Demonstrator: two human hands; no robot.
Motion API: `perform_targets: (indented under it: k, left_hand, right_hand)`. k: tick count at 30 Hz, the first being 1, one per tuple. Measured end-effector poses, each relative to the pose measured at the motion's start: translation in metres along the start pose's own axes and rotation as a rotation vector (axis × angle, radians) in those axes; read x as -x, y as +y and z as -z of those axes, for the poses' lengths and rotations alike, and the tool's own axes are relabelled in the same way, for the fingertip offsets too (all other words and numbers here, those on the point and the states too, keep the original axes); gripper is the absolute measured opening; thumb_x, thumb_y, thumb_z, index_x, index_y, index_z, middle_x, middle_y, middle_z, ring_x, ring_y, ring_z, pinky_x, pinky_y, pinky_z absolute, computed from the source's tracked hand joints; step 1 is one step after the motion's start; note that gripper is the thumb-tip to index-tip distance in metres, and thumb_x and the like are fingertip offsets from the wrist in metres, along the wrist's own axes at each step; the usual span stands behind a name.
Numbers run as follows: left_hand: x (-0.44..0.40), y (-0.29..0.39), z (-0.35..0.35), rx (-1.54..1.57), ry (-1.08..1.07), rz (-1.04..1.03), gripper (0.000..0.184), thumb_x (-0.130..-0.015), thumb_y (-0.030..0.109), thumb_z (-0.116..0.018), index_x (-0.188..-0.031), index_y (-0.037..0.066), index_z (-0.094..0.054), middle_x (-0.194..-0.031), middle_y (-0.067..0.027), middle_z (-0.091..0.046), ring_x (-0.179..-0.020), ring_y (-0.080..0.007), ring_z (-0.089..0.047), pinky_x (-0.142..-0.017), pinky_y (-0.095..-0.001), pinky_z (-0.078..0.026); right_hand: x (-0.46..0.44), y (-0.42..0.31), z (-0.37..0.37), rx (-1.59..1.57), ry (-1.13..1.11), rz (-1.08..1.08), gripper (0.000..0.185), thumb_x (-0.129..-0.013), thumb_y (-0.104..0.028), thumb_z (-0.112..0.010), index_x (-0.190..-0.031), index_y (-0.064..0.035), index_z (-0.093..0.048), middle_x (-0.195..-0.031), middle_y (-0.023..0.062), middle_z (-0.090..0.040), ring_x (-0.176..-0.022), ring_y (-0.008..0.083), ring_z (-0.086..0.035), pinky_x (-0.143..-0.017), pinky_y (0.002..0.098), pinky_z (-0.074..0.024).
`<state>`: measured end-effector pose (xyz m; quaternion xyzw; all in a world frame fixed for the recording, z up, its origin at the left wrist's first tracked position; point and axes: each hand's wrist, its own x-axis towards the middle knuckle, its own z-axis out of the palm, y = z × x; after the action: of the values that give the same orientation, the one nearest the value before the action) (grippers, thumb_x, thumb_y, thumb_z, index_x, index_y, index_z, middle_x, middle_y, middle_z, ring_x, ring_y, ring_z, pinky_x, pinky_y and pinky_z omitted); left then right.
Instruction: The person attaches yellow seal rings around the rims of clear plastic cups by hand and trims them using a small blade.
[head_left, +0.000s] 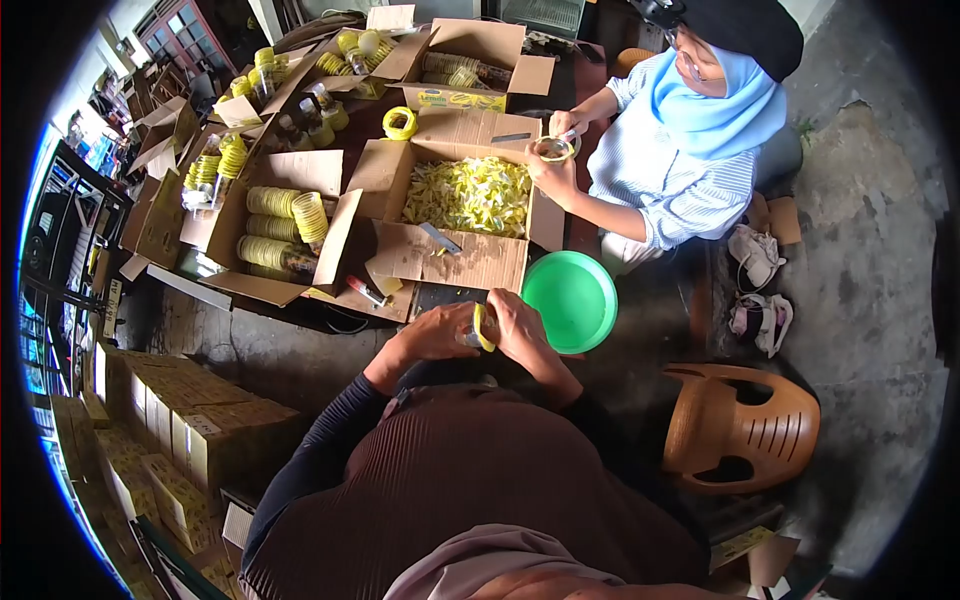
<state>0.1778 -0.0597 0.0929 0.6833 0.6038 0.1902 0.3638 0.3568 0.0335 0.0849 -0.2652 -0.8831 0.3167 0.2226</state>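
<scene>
The left hand [437,332] and right hand [516,325] both clamp their grip on a small, clear, yellow-rimmed cup [485,329] between them; rim work seems underway, likely calling next for steady support.

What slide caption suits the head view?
Left hand and right hand hold a yellow-rimmed cup near a green basin and cardboard box of yellow scraps.

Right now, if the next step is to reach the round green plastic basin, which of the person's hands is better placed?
Probably the right hand: it is nearer the green basin, while the left hand is farther left. Both hands touch a small clear yellow-rimmed container.
</scene>
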Motion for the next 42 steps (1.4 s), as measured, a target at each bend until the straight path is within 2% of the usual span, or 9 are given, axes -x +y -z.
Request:
perform_targets:
  k: [4, 8, 16, 19, 22, 25, 29, 36, 42]
  left_hand:
    - [0.001, 0.003, 0.008, -0.059, 0.05, -0.14, 0.058, -0.067, 0.028, -0.079, -0.109, 0.001, -0.05, -0.093, -0.0191, -0.064, -0.093, -0.0372, -0.062, -0.078, -0.0421, -0.049]
    - [0.002, -0.017, 0.017, 0.056, -0.119, -0.03, 0.059, -0.066, 0.025, -0.078, -0.111, 0.001, -0.051, -0.093, -0.0195, -0.064, -0.093, -0.0354, -0.063, -0.078, -0.0403, -0.049]
    - [0.02, -0.029, 0.051, 0.446, -0.163, -0.115, 0.052, -0.065, 0.018, -0.08, -0.11, 0.006, -0.056, -0.093, -0.0047, -0.064, -0.085, -0.0149, -0.058, -0.08, -0.0303, -0.047]
    - [0.031, -0.032, 0.07, 0.371, -0.079, -0.159, 0.048, -0.066, 0.015, -0.078, -0.108, 0.006, -0.056, -0.09, -0.0042, -0.063, -0.082, -0.0136, -0.059, -0.077, -0.0294, -0.047]
    - [0.038, -0.039, 0.085, 0.376, -0.044, -0.204, 0.046, -0.067, 0.014, -0.076, -0.108, 0.006, -0.056, -0.084, -0.0038, -0.061, -0.077, -0.0131, -0.059, -0.073, -0.0295, -0.047]
    - [0.042, -0.054, 0.089, 0.056, 0.209, -0.429, 0.044, -0.069, 0.017, -0.073, -0.108, 0.008, -0.054, -0.077, -0.0123, -0.061, -0.073, -0.0294, -0.063, -0.066, -0.0381, -0.048]
    - [0.044, -0.055, 0.098, 0.083, 0.343, -0.402, 0.046, -0.071, 0.017, -0.07, -0.109, 0.003, -0.049, -0.076, -0.0237, -0.061, -0.068, -0.0429, -0.062, -0.059, -0.0454, -0.05]
    - [0.051, -0.063, 0.122, -0.149, 0.264, -0.116, 0.05, -0.067, 0.021, -0.076, -0.105, 0.005, -0.048, -0.088, -0.0208, -0.063, -0.079, -0.0404, -0.063, -0.065, -0.0481, -0.051]
    - [0.071, -0.095, 0.124, -0.099, 0.277, -0.208, 0.056, -0.063, 0.016, -0.079, -0.105, 0.001, -0.046, -0.092, -0.0205, -0.061, -0.085, -0.0419, -0.062, -0.068, -0.047, -0.049]
  right_hand:
    - [-0.001, 0.004, -0.002, 0.043, -0.06, 0.055, 0.021, -0.082, -0.012, -0.063, -0.093, -0.0027, -0.049, -0.089, 0.016, -0.059, -0.086, 0.0366, -0.06, -0.069, 0.0435, -0.0474]
    - [-0.007, -0.005, -0.004, 0.069, -0.114, 0.121, 0.014, -0.089, -0.015, -0.056, -0.091, -0.0023, -0.052, -0.088, 0.0161, -0.06, -0.084, 0.0357, -0.061, -0.068, 0.0444, -0.0494]
    - [-0.041, -0.028, -0.003, -0.141, -0.184, 0.086, 0.03, -0.094, -0.029, -0.055, -0.083, -0.0019, -0.053, -0.074, 0.0182, -0.055, -0.073, 0.0354, -0.059, -0.061, 0.0425, -0.0435]
    - [-0.058, -0.039, -0.006, -0.41, -0.221, 0.033, 0.034, -0.095, -0.028, -0.056, -0.078, 0.0005, -0.05, -0.067, 0.0109, -0.047, -0.061, 0.0194, -0.047, -0.061, 0.0334, -0.0396]
    - [-0.074, -0.046, -0.02, -0.584, -0.152, 0.017, 0.031, -0.095, -0.027, -0.057, -0.082, 0.0008, -0.053, -0.067, 0.0078, -0.044, -0.066, 0.0114, -0.045, -0.062, 0.0314, -0.0392]
    - [-0.082, -0.054, -0.046, -0.778, -0.014, -0.072, 0.027, -0.097, -0.025, -0.055, -0.084, -0.0013, -0.055, -0.072, -0.0006, -0.046, -0.073, 0.0058, -0.044, -0.065, 0.0265, -0.0387]
    - [-0.097, -0.067, -0.059, -1.032, 0.177, -0.276, 0.021, -0.097, -0.02, -0.056, -0.081, -0.007, -0.056, -0.072, -0.0073, -0.045, -0.068, 0.002, -0.039, -0.061, 0.0198, -0.0325]
    - [-0.121, -0.071, -0.1, -1.157, 0.409, -0.433, 0.026, -0.097, -0.023, -0.056, -0.073, -0.0149, -0.05, -0.064, -0.0109, -0.036, -0.056, 0.0, -0.031, -0.049, 0.0205, -0.0245]
    - [-0.106, -0.007, -0.083, -0.807, 0.814, -0.589, 0.028, -0.095, -0.031, -0.057, -0.075, -0.0127, -0.054, -0.058, -0.0086, -0.036, -0.05, 0.0031, -0.032, -0.046, 0.0234, -0.025]
